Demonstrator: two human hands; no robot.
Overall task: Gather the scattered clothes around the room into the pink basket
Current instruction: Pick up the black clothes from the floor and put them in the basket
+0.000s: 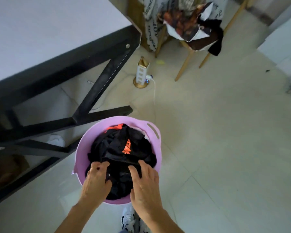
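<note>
**Pink basket with dark clothes, on a tiled floor beside the tabletop**

Setting: a pale tiled floor (225,140) is filling the view, and a white tabletop (40,31) on a black frame (99,86) is standing to the left of the left grip.

Item 1: the pink basket (81,153) is sitting on the floor directly under both grips. Its slotted handle is lying beyond the right grip.

Item 2: the black clothes (123,145) are lying heaped inside the basket and touching both grips. An orange print is showing on the cloth just beyond the fingertips.

Item 3: the left grip (96,179) is reaching in over the near rim. Its fingers are curling and its thumb is digging in, bunching and pinching a fold of the black clothes. It is wearing a ring.

Item 4: the right grip (144,184) is lying just beside the left one, with its fingers spread and fairly straight, pressing down on the same cloth.

Item 5: a white sneaker (128,217) is showing on the near side of the grips, behind the basket.

Item 6: a socket tower (142,73) with a white cable (154,93) is standing well beyond the grips.

Item 7: a wooden chair (183,66) is standing farther off, beyond the right grip, and is carrying a patterned fabric (183,22) and a dark garment (215,41).
</note>
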